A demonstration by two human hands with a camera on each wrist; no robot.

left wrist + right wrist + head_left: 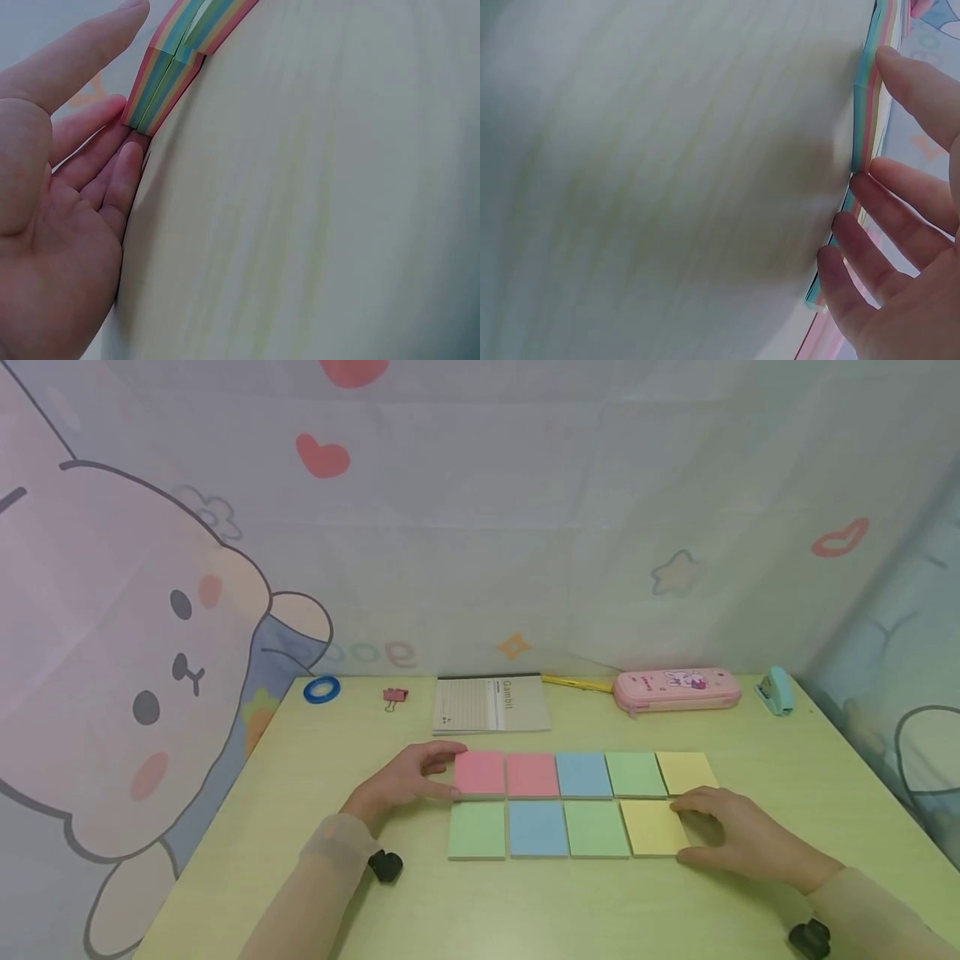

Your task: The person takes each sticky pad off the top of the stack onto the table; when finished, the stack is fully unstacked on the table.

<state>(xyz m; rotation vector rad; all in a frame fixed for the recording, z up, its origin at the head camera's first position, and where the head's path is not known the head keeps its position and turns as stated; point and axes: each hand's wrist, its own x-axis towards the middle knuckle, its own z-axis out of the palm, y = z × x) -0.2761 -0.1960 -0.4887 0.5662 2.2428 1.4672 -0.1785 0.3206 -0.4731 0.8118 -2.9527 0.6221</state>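
Note:
Square sticky note pads lie in two rows, edge to edge or nearly so. In the head view my left hand touches the left side of the back row's end pink pad, thumb by its front corner. Below that is a green pad. My right hand rests thumb and fingertips against the right side of the front row's yellow pad, close to the back yellow pad. Striped pad sides show beside loosely bent fingers in the left wrist view. On the right, fingertips press along pad sides.
Along the table's back lie a blue tape ring, a pink binder clip, a notebook, a yellow pencil-like stick, a pink pencil case and a mint stapler. A printed cloth hangs behind.

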